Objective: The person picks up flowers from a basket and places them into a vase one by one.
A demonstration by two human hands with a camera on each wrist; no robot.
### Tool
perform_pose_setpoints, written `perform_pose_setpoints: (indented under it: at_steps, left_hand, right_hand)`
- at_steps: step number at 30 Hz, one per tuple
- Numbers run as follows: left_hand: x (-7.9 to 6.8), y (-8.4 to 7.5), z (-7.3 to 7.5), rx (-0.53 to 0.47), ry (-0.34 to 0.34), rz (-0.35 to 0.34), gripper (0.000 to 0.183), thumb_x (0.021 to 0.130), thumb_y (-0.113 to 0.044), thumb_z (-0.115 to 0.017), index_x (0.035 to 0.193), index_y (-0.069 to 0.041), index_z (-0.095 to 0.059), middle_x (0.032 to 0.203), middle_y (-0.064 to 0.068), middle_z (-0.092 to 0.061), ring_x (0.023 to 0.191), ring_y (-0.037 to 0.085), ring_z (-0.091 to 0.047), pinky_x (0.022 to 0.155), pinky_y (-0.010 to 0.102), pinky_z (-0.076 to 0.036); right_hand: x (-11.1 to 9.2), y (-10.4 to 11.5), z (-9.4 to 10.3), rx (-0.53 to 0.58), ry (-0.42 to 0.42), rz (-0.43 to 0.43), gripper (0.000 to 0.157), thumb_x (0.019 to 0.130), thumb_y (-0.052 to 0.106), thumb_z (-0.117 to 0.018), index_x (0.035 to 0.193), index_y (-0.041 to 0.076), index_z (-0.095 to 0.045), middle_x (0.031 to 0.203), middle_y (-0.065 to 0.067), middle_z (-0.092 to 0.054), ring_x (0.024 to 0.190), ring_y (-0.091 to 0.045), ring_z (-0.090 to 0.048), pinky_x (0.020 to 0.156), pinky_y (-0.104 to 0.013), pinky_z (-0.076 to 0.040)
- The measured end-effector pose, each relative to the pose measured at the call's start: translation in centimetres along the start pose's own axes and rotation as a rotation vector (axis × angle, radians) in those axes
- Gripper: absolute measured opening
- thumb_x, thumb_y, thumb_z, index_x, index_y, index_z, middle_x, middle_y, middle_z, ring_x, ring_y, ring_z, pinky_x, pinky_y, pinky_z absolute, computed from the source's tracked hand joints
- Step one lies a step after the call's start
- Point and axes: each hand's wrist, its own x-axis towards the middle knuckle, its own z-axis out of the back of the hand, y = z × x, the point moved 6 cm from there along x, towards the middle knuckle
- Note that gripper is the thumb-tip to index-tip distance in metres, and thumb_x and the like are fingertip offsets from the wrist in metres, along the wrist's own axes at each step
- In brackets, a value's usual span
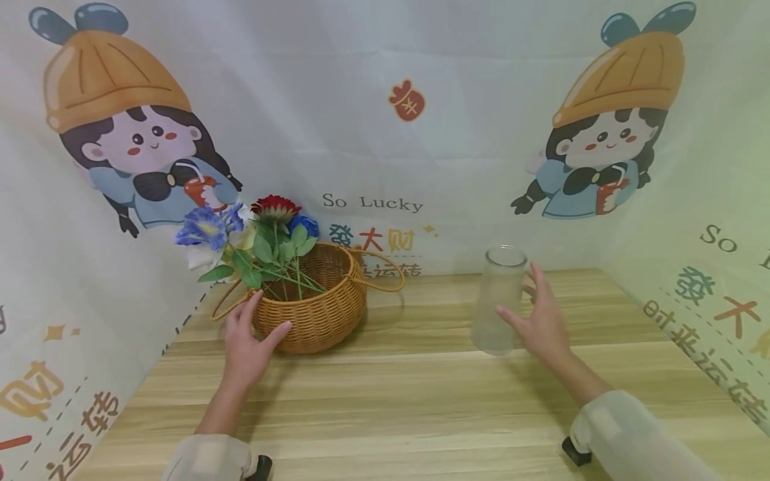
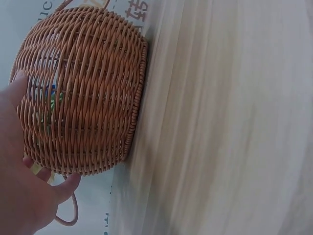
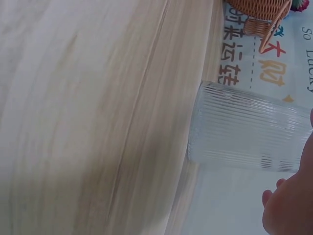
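A brown woven basket stands at the back left of the wooden table. Artificial flowers lean out of it to the left: a red bloom, a blue-violet one, white and blue ones, and green leaves. My left hand is at the basket's left front side, thumb and fingers spread, fingertips right at the wickerwork. To the right, a clear ribbed glass vase stands upright. Beside it is my right hand, thumb and fingers apart around its right side. In the right wrist view the vase shows fine ridges.
Thin loop handles stick out from the basket's sides, the right handle toward the middle. A printed cloth backdrop with cartoon figures hangs behind and along both sides of the wood-grain table.
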Motion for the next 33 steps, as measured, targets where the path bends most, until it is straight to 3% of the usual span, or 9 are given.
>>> perform_pose_setpoints:
  at_steps: [7, 18, 24, 33]
  left_hand:
    - [0.1, -0.5, 0.0, 0.007, -0.021, -0.02, 0.072, 0.084, -0.026, -0.078, 0.146, -0.013, -0.043, 0.142, 0.028, -0.028, 0.131, 0.046, -0.028, 0.1, 0.061, -0.027]
    - [0.5, -1.0, 0.3, 0.102, -0.123, -0.098, 0.064, 0.079, -0.022, -0.083, 0.135, -0.008, -0.055, 0.144, 0.023, -0.032, 0.126, 0.046, -0.033, 0.098, 0.062, -0.027]
    - [0.9, -1.1, 0.5, 0.136, -0.09, -0.168, 0.063, 0.077, -0.023, -0.083, 0.132, -0.006, -0.056, 0.148, 0.02, -0.035, 0.131, 0.052, -0.029, 0.102, 0.065, -0.018]
    - [1.2, -1.1, 0.7, 0.142, -0.031, -0.143, 0.059, 0.077, -0.025, -0.084, 0.126, -0.006, -0.057, 0.149, 0.019, -0.035, 0.13, 0.053, -0.029, 0.101, 0.066, -0.02]
  right_hand:
    - [0.3, 0.0, -0.3, 0.022, -0.018, 0.02, 0.102, 0.082, 0.01, -0.079, 0.156, 0.008, -0.008, 0.15, -0.027, -0.028, 0.121, -0.049, -0.047, 0.091, -0.056, -0.044]
    - [0.4, -0.1, -0.7, 0.042, -0.013, 0.008, 0.098, 0.083, 0.009, -0.078, 0.155, 0.006, -0.01, 0.147, -0.028, -0.032, 0.118, -0.049, -0.049, 0.091, -0.056, -0.045]
    - [0.4, -0.2, -0.7, 0.04, -0.023, 0.001, 0.099, 0.083, 0.01, -0.078, 0.155, 0.008, -0.011, 0.146, -0.028, -0.035, 0.117, -0.048, -0.05, 0.092, -0.056, -0.044]
    - [0.4, -0.1, -0.7, 0.069, -0.03, 0.008, 0.097, 0.083, 0.008, -0.077, 0.155, 0.008, -0.012, 0.144, -0.026, -0.038, 0.12, -0.047, -0.048, 0.091, -0.054, -0.046]
